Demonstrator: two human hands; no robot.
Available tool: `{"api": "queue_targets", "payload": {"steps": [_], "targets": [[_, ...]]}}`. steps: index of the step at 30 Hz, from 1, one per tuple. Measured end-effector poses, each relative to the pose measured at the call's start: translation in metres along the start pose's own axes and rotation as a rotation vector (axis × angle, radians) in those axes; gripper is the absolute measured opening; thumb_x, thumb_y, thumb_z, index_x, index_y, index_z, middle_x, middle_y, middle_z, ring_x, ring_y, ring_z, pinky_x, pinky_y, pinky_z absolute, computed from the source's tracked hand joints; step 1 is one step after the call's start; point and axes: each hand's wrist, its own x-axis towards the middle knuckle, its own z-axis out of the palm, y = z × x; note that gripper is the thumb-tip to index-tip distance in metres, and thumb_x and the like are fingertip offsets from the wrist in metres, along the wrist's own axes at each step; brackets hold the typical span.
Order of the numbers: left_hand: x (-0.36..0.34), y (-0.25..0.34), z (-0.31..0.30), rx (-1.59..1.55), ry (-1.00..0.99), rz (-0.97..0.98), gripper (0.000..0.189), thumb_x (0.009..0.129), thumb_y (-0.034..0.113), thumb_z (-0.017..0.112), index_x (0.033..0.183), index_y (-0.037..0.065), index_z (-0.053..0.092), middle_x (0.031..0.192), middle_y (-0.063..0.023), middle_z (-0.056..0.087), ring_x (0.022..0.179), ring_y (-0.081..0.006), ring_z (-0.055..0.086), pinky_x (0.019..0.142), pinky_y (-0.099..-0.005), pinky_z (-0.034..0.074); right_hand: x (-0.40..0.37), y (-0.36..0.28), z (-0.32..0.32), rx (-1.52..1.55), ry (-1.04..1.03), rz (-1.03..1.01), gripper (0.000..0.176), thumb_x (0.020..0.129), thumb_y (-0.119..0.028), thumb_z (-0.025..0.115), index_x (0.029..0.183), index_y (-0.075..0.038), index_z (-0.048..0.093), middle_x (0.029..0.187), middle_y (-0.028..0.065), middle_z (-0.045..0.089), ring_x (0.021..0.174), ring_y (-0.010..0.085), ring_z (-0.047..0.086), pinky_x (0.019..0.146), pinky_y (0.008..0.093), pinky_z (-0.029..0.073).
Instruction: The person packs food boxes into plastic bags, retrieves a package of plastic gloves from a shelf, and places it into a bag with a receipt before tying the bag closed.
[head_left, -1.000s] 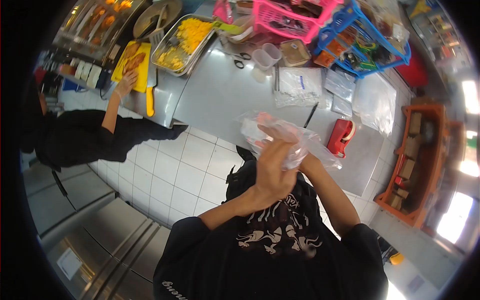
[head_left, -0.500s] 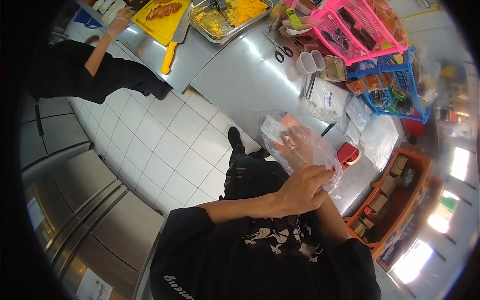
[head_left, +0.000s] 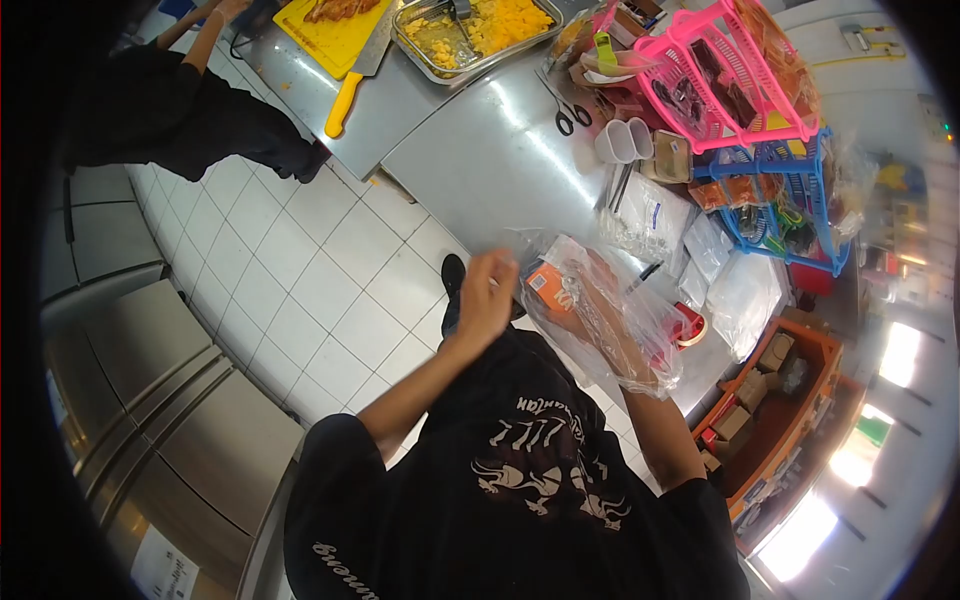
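A clear plastic bag (head_left: 630, 330) is pulled over my right hand (head_left: 592, 300) and forearm. Inside it, that hand grips a small orange box (head_left: 549, 290). My left hand (head_left: 487, 295) is raised beside the bag's upper left edge, fingers pinched on the plastic. Both hands hover over the near edge of the steel counter (head_left: 480, 165), above my black printed shirt.
On the counter lie scissors (head_left: 570, 115), two plastic cups (head_left: 624, 141), packs of clear bags (head_left: 652, 215), a red tape dispenser (head_left: 690, 323), pink (head_left: 745, 80) and blue baskets (head_left: 800, 215). A co-worker in black (head_left: 170, 100) stands far left by a yellow-handled knife (head_left: 346, 95) and food tray (head_left: 480, 30).
My left hand left the right wrist and rose to the bag's upper edge. The bag now sits further down my right forearm, and the orange box shows more clearly.
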Motion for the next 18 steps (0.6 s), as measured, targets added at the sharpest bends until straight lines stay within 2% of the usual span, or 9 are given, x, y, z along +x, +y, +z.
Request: {"api": "queue_targets", "payload": {"steps": [3,4,7,8,10,12,15,16,18], "targets": [[0.03,-0.028,-0.001,-0.065,-0.114,-0.104,0.043,0.096,0.034,0.058,0.124,0.0,0.062,0.092,-0.0163,0.067,0.079,-0.0281,0.063,0.073,-0.0356,0.051,0.004,-0.003,-0.003,-0.005,-0.017,0.01,0.096,0.059,-0.052,0.085,0.136,-0.008,0.049,0.135,0.0236,0.049,0.125,0.0428,0.047,0.104,0.051,0.041],[0.035,-0.028,-0.001,-0.068,-0.104,-0.101,0.043,0.096,0.034,0.058,0.124,0.0,0.062,0.092,-0.0163,0.067,0.079,-0.0281,0.063,0.073,-0.0356,0.051,0.003,-0.004,-0.006,-0.012,-0.056,0.062,0.096,0.058,-0.051,0.085,0.136,-0.008,0.049,0.135,0.0241,0.049,0.125,0.043,0.047,0.103,0.051,0.042],[0.039,-0.026,0.008,0.056,-0.145,-0.134,0.044,0.096,0.033,0.059,0.126,0.001,0.06,0.088,-0.015,0.069,0.078,-0.0254,0.066,0.072,-0.0345,0.052,-0.005,-0.008,-0.01,-0.089,-0.018,0.001,0.096,0.058,-0.05,0.086,0.135,-0.007,0.049,0.133,0.0244,0.051,0.124,0.0439,0.048,0.102,0.0505,0.043],[0.044,-0.024,0.014,0.039,-0.174,-0.141,0.039,0.096,0.029,0.06,0.122,0.0,0.062,0.086,-0.0136,0.069,0.077,-0.024,0.066,0.071,-0.0336,0.052,0.001,-0.011,-0.013,-0.087,-0.016,-0.01,0.096,0.058,-0.05,0.086,0.135,-0.007,0.049,0.133,0.0244,0.051,0.124,0.0439,0.048,0.102,0.0505,0.043],[0.048,-0.019,0.018,0.024,-0.204,-0.155,0.035,0.096,0.026,0.06,0.118,-0.001,0.064,0.083,-0.0121,0.07,0.075,-0.0225,0.067,0.07,-0.0327,0.052,0.002,-0.022,-0.027,0.179,0.004,0.009,0.085,0.06,-0.046,0.085,0.131,-0.01,0.055,0.138,0.0226,0.049,0.124,0.043,0.049,0.104,0.0494,0.042],[0.057,-0.007,0.016,-0.088,-0.412,-0.307,0.028,0.095,0.021,0.06,0.108,-0.003,0.066,0.079,-0.0084,0.069,0.074,-0.0193,0.067,0.07,-0.0323,0.052,0.003,-0.038,-0.044,0.19,-0.028,0.074,0.085,0.059,-0.045,0.085,0.13,-0.009,0.055,0.137,0.0234,0.049,0.123,0.0434,0.05,0.103,0.0498,0.043],[0.056,-0.02,0.031,-0.184,-0.321,-0.355,0.02,0.092,0.015,0.062,0.101,-0.003,0.066,0.078,-0.0073,0.068,0.071,-0.0142,0.064,0.065,-0.0304,0.051,-0.007,-0.02,-0.035,0.135,-0.036,0.113,0.087,0.058,-0.041,0.087,0.131,-0.009,0.053,0.135,0.0243,0.05,0.124,0.0433,0.049,0.103,0.0505,0.042],[0.053,-0.029,0.037,-0.184,-0.328,-0.357,0.02,0.092,0.015,0.062,0.101,-0.003,0.066,0.078,-0.0073,0.068,0.071,-0.0142,0.064,0.065,-0.0304,0.051,-0.013,-0.012,-0.031,0.07,-0.013,0.09,0.09,0.056,-0.04,0.088,0.132,-0.009,0.051,0.133,0.0245,0.05,0.126,0.0427,0.047,0.104,0.0509,0.041],[0.047,-0.043,0.049,-0.11,-0.341,-0.217,0.035,0.098,0.033,0.055,0.105,0.001,0.067,0.076,-0.004,0.067,0.066,-0.0115,0.062,0.061,-0.0284,0.05,-0.01,-0.019,-0.039,0.11,0.023,0.034,0.089,0.056,-0.038,0.087,0.132,-0.008,0.051,0.134,0.0243,0.05,0.127,0.0419,0.047,0.104,0.0497,0.042]]}}
